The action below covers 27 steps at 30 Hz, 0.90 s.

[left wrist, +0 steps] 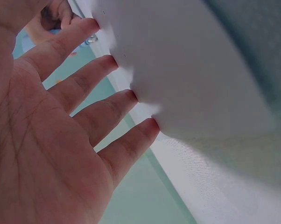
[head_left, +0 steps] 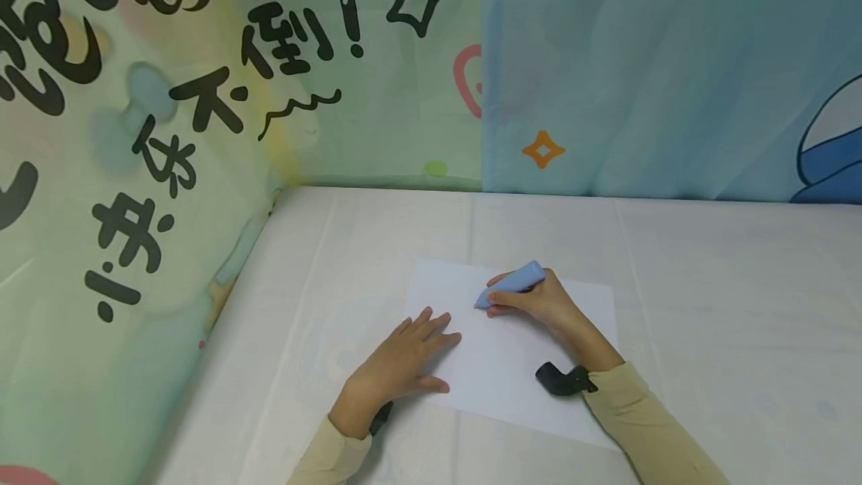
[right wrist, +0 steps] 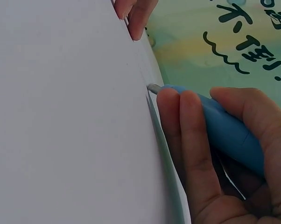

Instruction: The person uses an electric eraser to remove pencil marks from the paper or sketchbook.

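Note:
A sheet of white paper lies on the white-covered table. My right hand grips a thick blue pen between thumb and fingers, over the upper part of the sheet. In the right wrist view the pen's narrow grey tip is right at the paper surface. My left hand rests with spread, nearly straight fingers at the sheet's left side. Its fingertips touch the paper in the left wrist view. Two tiny dark marks show on the sheet there.
The table extends around the paper. A printed green fabric wall stands at the left and back, and a blue one at the back right. A black wrist device sits by the right sleeve.

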Each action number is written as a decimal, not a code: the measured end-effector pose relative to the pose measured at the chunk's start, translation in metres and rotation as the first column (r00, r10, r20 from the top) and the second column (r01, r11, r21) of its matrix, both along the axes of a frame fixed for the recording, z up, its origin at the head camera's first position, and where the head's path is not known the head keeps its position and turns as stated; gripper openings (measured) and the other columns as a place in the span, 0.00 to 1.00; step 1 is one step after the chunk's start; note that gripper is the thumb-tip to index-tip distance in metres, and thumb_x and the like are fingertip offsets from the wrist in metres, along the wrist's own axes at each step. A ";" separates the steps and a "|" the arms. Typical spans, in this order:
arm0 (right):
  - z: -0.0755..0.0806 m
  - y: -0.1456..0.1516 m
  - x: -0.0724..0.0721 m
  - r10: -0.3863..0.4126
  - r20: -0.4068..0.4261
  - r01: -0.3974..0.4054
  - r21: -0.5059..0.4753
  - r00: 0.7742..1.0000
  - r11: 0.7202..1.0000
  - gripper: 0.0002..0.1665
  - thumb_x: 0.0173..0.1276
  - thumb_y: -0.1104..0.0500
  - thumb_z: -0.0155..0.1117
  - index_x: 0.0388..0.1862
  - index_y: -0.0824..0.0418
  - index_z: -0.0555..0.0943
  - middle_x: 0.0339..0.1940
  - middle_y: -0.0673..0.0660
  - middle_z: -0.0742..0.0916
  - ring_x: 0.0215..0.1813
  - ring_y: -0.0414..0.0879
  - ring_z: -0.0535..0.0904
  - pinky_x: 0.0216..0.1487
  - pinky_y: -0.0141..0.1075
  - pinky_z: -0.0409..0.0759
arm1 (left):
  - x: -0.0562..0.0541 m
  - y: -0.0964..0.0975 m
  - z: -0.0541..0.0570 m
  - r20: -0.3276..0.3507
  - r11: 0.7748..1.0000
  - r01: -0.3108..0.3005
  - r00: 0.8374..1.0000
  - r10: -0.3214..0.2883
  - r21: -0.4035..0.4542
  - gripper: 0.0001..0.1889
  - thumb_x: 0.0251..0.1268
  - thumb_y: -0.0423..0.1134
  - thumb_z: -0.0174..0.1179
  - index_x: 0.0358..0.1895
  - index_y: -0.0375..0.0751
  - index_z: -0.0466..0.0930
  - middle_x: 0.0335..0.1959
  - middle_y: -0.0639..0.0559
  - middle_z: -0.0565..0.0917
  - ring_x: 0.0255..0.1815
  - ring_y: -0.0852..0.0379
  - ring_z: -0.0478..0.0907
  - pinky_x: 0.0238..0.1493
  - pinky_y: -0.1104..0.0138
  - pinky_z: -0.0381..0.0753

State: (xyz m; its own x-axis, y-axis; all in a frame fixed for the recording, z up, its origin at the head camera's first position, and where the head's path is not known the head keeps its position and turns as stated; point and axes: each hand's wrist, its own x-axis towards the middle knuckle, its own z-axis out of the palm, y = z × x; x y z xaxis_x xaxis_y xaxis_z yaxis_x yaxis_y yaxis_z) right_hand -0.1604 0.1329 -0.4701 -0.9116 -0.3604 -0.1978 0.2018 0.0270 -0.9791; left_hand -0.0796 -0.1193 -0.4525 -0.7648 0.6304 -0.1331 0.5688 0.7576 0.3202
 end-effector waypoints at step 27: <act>0.002 0.000 0.000 0.036 -0.024 -0.036 -0.003 0.999 0.999 0.23 0.59 0.70 0.70 0.48 0.85 0.76 0.34 0.62 0.89 0.30 0.49 0.88 0.41 0.36 0.86 | 0.000 -0.001 0.001 0.005 1.000 0.002 1.000 -0.002 0.028 0.37 0.55 0.54 0.67 0.68 0.43 0.70 0.74 0.43 0.64 0.76 0.39 0.55 0.70 0.46 0.63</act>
